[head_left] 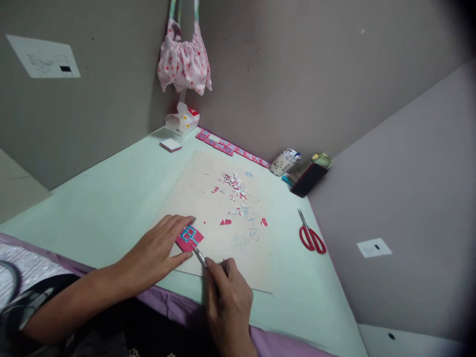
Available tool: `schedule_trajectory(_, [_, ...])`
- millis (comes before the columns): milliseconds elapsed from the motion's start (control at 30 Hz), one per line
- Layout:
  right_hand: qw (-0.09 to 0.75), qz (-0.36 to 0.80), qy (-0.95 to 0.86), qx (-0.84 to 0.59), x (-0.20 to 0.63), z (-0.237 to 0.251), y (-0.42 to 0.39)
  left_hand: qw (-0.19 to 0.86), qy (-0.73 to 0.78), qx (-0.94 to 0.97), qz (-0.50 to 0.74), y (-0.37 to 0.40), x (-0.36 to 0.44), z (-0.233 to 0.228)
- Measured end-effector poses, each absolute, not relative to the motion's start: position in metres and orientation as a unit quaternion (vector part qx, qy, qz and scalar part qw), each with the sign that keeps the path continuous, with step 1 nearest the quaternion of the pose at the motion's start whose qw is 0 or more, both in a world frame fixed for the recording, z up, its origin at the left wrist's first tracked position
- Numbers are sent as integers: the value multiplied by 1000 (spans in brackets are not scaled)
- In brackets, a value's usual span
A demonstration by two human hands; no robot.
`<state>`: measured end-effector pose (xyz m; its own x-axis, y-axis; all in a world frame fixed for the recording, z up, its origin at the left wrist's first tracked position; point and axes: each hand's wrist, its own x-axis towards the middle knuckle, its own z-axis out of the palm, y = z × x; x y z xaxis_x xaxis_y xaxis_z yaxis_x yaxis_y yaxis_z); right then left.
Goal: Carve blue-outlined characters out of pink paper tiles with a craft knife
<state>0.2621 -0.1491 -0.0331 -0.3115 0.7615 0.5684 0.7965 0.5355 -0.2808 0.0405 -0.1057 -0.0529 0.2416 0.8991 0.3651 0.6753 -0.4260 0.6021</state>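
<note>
My left hand (161,245) holds down a small red card (188,239) with a blue-outlined character on it, thumb along its near edge and fingers along its far left side. In my right hand (228,292) is a slim silver craft knife (200,257), gripped like a pen. Its tip touches the lower part of the character, or is very close to it. Beneath the card lies a beige cutting board (219,248) with faint blue marks. Red and white paper scraps (233,182) are heaped farther back on the board, and a few loose red pieces (225,222) lie nearer.
Red-handled scissors (311,238) rest at the right. A tin (284,162) and a dark phone-like object (309,179) stand at the back right. A row of red cards (238,149) lines the back wall, near a small card stack (170,145) and a white box (181,120).
</note>
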Motion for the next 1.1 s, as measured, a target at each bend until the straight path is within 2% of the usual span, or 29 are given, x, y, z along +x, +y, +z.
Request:
schedule_trajectory(533, [309,-63,-813,-489,254,-35,-146,146,497,776,359,-104,41,-56])
schedule_trajectory(1100, [327,-68,-787,-519,243,-41,-153,140,505,774,356,-104,43,-56])
